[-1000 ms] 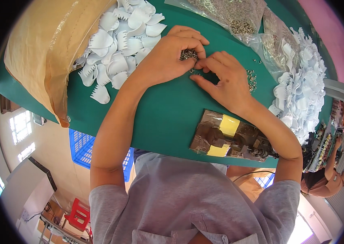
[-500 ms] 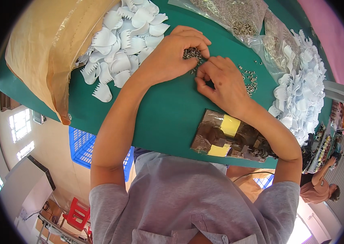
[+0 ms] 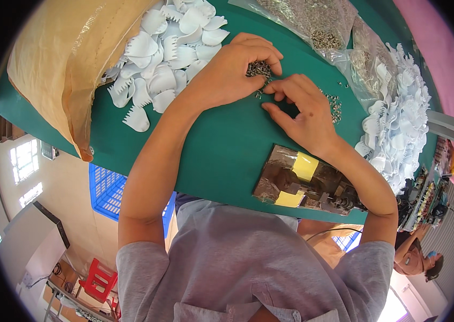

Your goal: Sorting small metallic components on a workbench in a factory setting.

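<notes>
My left hand (image 3: 229, 72) curves around a small pile of shiny metal pieces that look like springs (image 3: 259, 70), thumb on the near side and fingers on the far side. Just right of it, my right hand (image 3: 303, 110) has its thumb and forefinger apart, the forefinger tip close to the pile's edge. Nothing shows between those fingers. More loose metal springs (image 3: 334, 107) lie beyond my right wrist. White toothed plastic claw-clip halves (image 3: 160, 80) are heaped left of my left hand.
A brown sack (image 3: 71, 70) borders the heap at left. Clear bags (image 3: 326, 38) of metal pieces lie at the back. A second white heap (image 3: 393, 129) stands at right. A dark metal fixture with yellow patches (image 3: 304, 167) sits at the green table's (image 3: 211, 161) near edge.
My right hand has drawn slightly right and nearer to me, its thumb and forefinger spreading apart. My left hand stays around the pile with little movement.
</notes>
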`<state>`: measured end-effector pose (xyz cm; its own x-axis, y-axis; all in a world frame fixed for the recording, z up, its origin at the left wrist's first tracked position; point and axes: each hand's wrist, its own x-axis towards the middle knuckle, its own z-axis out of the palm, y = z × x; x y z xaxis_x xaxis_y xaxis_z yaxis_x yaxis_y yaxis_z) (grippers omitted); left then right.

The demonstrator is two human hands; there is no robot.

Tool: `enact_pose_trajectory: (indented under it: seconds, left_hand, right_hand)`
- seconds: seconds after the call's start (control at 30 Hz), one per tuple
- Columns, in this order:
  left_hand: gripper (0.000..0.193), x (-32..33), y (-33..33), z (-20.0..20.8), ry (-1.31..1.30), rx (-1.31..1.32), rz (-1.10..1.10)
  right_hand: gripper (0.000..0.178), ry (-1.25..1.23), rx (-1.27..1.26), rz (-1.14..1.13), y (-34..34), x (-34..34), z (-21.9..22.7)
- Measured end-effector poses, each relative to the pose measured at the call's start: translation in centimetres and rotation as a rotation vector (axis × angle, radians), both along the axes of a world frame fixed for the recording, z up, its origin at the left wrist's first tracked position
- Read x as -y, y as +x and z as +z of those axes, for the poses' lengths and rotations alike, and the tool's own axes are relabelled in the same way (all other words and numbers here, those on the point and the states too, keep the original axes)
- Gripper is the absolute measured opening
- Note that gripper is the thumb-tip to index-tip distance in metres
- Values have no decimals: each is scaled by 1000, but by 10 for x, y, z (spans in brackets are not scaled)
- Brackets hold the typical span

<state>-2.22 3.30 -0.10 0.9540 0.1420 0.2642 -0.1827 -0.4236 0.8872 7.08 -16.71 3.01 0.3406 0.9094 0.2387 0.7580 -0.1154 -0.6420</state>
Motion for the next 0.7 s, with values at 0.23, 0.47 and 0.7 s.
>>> enact_pose_trajectory:
  seconds: [0.23,0.47,0.7]
  left_hand:
    - [30,0,2,1,33,17,-10]
    - [30,-2,1,1,14,-23,-8]
    - [34,-1,1,3,-18,-46,-17]
  right_hand:
    - [29,-46,14,-45,4,14,3]
    - [23,-22,148,57,12,1,-1]
    - [21,-8,128,-43,16,2,3]
